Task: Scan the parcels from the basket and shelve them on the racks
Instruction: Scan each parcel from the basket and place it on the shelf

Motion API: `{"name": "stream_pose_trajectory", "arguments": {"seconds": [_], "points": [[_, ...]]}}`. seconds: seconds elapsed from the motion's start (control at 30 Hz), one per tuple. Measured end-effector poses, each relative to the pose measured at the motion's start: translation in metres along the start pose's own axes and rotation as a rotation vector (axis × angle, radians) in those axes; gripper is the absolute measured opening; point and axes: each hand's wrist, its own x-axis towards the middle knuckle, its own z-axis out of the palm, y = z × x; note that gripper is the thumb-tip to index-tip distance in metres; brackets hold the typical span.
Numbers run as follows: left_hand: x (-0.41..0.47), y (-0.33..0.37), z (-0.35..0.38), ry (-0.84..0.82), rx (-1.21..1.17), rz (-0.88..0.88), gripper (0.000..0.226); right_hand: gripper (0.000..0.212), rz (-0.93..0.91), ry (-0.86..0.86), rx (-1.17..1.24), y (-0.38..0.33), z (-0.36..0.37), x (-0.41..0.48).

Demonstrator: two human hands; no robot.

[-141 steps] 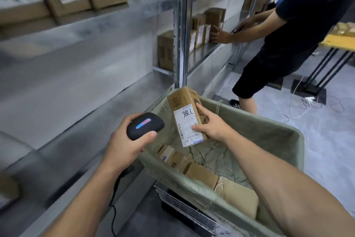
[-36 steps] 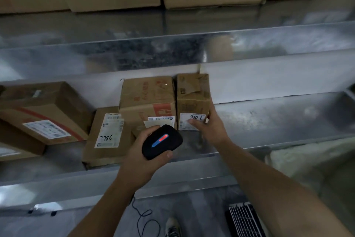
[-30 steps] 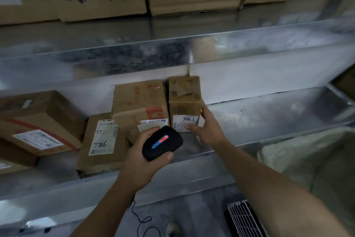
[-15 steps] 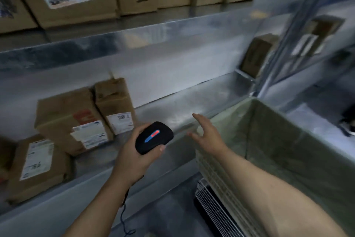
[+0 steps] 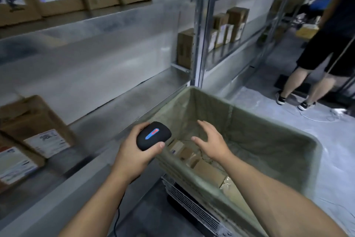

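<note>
The left hand has its fingers wrapped around a rounded black scanner with a glowing strip. The right hand hovers with its fingers spread and empty over the basket, a wire frame lined with wrinkled greenish cloth. Brown cardboard parcels lie along its near-left wall. Labelled boxes stand at the left end of the smooth metal shelf.

Grey floor — loose white cable
</note>
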Motion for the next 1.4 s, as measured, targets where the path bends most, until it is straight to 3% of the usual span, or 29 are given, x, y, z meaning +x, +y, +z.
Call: {"name": "stream_pose_trajectory", "arguments": {"seconds": [0.4, 0.8, 0.97, 1.1, 1.4], "points": [[0.057, -0.001, 0.058, -0.183, 0.053, -0.046, 0.060, 0.067, 0.235, 0.033, 0.064, 0.066, -0.009, -0.003], [0.163, -0.028, 0.148, -0.542, 0.093, -0.100, 0.060, 0.074, 0.640, 0.059, 0.082, 0.135, -0.005, 0.001], [0.177, -0.046, 0.185, -0.748, 0.168, -0.116, 0.060, 0.082, 0.808, -0.081, -0.018, 0.170, 0.005, -0.026], [0.169, -0.057, 0.202, -0.823, 0.222, -0.161, 0.063, 0.090, 0.838, -0.305, -0.133, 0.196, 0.021, -0.056], [0.153, -0.069, 0.218, -0.700, 0.306, -0.235, 0.071, 0.112, 0.743, -0.673, -0.426, 0.232, 0.036, -0.057]]}}
